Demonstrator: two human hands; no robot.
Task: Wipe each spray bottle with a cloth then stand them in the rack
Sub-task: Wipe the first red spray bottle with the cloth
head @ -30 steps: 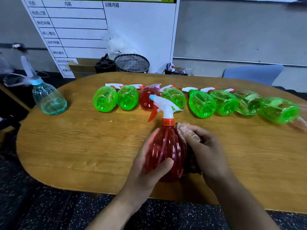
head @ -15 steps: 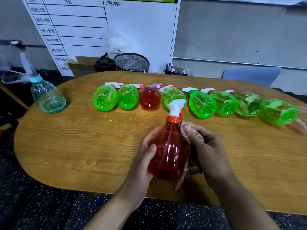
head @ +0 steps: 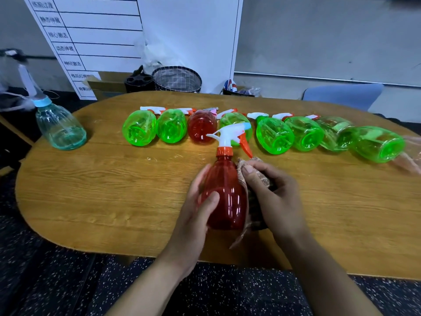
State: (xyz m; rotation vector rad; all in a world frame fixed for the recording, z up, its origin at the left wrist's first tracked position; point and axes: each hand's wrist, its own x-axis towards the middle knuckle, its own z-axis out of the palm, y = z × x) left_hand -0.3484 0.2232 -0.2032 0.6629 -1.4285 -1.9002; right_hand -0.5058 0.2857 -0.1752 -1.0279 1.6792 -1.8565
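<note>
Since earlier frame, red bottle point(head: 224, 197) turned, trigger now right. Left hand point(head: 193, 215) grips body; right hand point(head: 273, 197) presses cloth point(head: 252, 176) against side. Wiping underway; next, rack, none visible.

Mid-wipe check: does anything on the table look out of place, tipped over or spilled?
No spill shows. The row of green spray bottles and one red bottle lie on their sides on the wooden table, not standing. No rack is in view. A pale blue bottle stands apart at the far left edge.
</note>
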